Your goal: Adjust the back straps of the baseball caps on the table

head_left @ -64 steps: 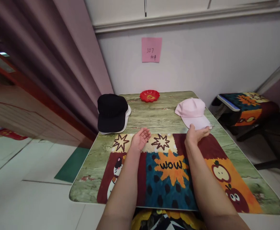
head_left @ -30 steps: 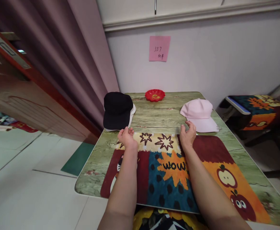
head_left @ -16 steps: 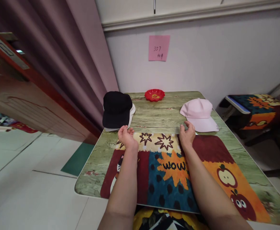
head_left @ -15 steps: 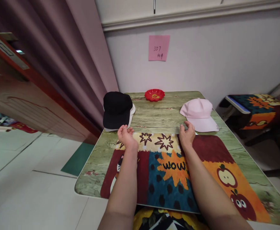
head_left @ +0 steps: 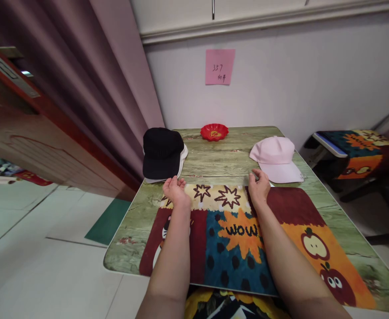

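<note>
My left hand (head_left: 176, 191) is palm up with loosely curled, parted fingers, just in front of the black cap (head_left: 163, 153), and holds nothing. Under the black cap a white cap (head_left: 183, 158) shows at its right edge. My right hand (head_left: 259, 186) rests on its side near the mat's far edge, thumb and fingers apart, with nothing in it. Beside it at the back right sits a pink cap (head_left: 276, 155). Both forearms lie over the colourful mat (head_left: 230, 266).
A red scalloped dish (head_left: 214, 132) stands at the back of the green wood-grain table (head_left: 124, 241). Behind it, a pink note (head_left: 220, 66) is stuck on the wall. A curtain and a wooden door are at the left, a stool (head_left: 363, 150) at the right.
My left hand has lowered very slightly. The fingers of my right hand have shifted a little. The caps and dish have not moved.
</note>
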`<state>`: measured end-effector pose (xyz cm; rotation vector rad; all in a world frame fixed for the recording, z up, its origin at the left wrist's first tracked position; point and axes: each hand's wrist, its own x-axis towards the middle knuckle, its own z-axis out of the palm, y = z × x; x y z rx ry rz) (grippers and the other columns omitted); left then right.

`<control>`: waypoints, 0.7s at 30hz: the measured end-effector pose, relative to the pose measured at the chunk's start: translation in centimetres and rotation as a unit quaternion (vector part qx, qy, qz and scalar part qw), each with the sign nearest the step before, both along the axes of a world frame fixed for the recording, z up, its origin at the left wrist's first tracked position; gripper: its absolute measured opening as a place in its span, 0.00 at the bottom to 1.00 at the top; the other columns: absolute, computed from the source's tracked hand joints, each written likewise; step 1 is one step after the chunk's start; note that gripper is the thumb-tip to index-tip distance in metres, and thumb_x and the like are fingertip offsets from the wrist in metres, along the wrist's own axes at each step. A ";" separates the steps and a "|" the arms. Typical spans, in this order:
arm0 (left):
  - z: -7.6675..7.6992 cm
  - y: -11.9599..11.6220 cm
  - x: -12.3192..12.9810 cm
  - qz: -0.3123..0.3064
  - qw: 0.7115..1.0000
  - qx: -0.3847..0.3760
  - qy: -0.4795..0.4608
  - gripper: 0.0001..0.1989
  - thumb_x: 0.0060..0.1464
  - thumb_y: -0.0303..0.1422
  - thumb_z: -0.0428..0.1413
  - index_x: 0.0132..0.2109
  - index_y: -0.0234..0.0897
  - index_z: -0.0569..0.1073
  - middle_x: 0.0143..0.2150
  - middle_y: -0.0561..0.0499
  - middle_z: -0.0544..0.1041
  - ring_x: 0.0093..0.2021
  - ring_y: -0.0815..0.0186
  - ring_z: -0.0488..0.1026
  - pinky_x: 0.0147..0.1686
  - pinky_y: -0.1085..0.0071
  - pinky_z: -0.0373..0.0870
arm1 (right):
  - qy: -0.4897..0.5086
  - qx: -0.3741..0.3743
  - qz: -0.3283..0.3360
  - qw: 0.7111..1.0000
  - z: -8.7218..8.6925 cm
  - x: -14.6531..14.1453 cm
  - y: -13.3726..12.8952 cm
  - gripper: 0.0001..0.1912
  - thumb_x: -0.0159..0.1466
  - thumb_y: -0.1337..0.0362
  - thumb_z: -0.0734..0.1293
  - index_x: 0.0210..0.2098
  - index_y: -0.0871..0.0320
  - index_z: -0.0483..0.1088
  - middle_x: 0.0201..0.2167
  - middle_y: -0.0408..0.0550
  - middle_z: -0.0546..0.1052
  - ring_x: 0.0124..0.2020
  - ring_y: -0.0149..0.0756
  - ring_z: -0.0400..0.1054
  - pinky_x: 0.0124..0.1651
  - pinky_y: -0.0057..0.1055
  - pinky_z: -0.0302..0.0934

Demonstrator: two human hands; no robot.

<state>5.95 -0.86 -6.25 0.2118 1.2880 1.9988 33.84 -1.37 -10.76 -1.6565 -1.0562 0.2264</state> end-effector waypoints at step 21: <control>1.3 1.4 -1.9 -0.055 0.998 0.013 0.027 0.11 0.57 0.32 0.62 0.37 0.36 0.65 0.30 0.53 0.76 0.23 0.74 0.74 0.24 0.80 0.69 | 0.032 0.010 0.030 0.999 0.7 -0.4 -0.3 0.21 0.61 0.53 0.62 0.41 0.61 0.79 0.44 0.59 0.81 0.46 0.47 0.73 0.56 0.44 0.63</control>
